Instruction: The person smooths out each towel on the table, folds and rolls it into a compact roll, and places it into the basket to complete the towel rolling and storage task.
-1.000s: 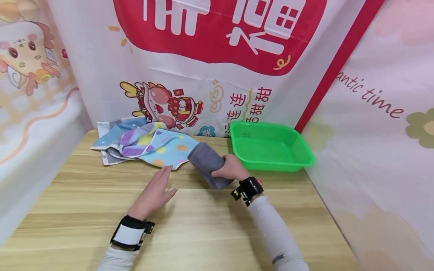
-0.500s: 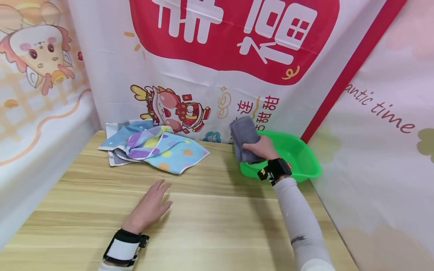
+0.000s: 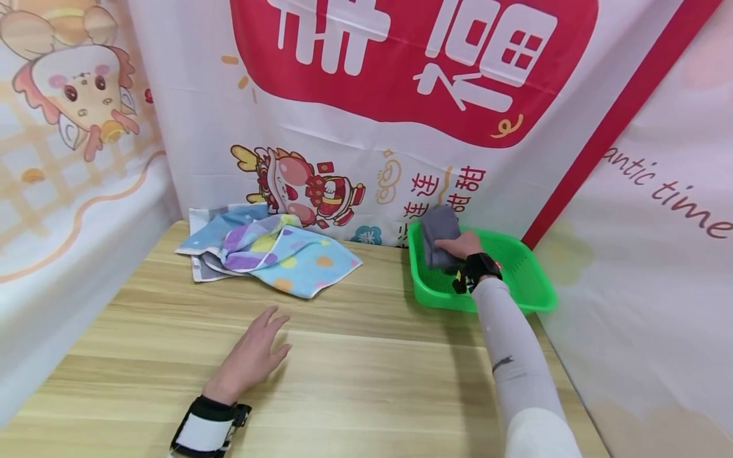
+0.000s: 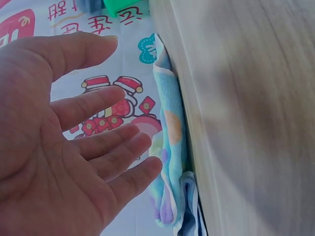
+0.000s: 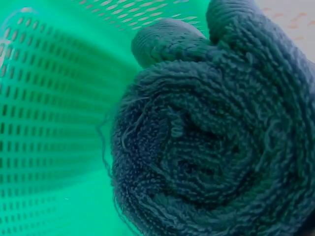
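My right hand (image 3: 462, 245) grips a rolled grey towel (image 3: 439, 234) at the left end of the green plastic basket (image 3: 544, 296). Seen from the right wrist, the towel's spiral end (image 5: 197, 152) fills much of the view, with the basket's slotted wall (image 5: 49, 108) beside it. Over the front left of the table, my left hand (image 3: 249, 356) has its fingers spread and nothing in them. Beyond that hand lie a spotted light-blue towel (image 3: 312, 261) and a blue towel (image 3: 214, 232), loosely heaped; the left wrist view shows the spotted towel (image 4: 172, 123) past the fingertips.
The wooden table (image 3: 343, 381) ends at a printed cloth backdrop (image 3: 355, 159) just behind the towels and basket. A printed side wall (image 3: 647, 305) runs close along the basket's right end, and another hanging sheet (image 3: 103, 222) borders the left.
My right hand has carried the rolled grey towel from the table right to the basket, then lowered it there. My left hand has drawn back slightly from the spotted towel.
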`<state>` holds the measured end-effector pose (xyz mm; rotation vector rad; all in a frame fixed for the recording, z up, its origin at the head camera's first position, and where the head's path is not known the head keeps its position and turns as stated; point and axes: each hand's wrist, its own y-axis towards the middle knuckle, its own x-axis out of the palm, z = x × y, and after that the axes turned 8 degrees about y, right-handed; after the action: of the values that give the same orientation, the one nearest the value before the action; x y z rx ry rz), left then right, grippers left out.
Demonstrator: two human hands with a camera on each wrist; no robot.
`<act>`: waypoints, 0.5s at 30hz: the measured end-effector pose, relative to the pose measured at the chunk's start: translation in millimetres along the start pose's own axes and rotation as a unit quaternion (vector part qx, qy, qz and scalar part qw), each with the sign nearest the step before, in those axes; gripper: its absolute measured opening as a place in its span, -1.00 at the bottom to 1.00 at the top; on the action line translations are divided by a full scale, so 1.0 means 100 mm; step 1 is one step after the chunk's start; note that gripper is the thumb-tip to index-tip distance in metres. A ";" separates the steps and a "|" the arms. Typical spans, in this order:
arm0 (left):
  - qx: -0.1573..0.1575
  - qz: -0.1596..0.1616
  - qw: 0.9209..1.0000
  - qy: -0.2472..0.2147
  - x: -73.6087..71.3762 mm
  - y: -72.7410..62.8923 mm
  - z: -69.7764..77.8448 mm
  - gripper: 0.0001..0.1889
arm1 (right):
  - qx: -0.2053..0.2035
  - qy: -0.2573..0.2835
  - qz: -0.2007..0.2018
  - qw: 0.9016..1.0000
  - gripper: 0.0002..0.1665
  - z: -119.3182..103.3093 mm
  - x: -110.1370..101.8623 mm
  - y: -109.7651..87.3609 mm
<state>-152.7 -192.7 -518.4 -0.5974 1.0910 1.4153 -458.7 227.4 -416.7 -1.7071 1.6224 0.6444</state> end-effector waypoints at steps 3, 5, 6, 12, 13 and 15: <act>-0.005 0.006 1.000 -0.005 0.01 -0.01 -0.02 -0.45 | 0.002 -0.030 -0.011 0.999 0.03 0.07 0.10 0.11; -0.007 0.004 1.000 -0.010 0.03 -0.02 -0.04 -0.45 | 0.007 -0.044 -0.028 0.999 0.07 0.11 0.16 0.14; -0.007 0.002 1.000 -0.012 0.04 -0.03 -0.05 -0.45 | 0.009 -0.047 -0.039 0.998 0.08 0.13 0.19 0.15; -0.006 0.001 1.000 -0.012 0.08 -0.02 -0.08 -0.46 | 0.025 -0.049 -0.095 0.994 0.02 0.13 0.24 0.12; -0.005 0.004 1.000 -0.010 0.08 -0.01 -0.08 -0.47 | 0.028 -0.050 -0.104 0.993 0.02 0.10 0.23 0.09; -0.005 0.005 1.000 -0.009 0.09 0.00 -0.09 -0.47 | 0.040 -0.056 -0.118 0.991 0.05 0.09 0.21 0.08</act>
<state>-156.2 -196.2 -529.6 -0.5857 1.0753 1.4334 -463.7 220.2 -439.7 -1.7367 1.3264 0.5419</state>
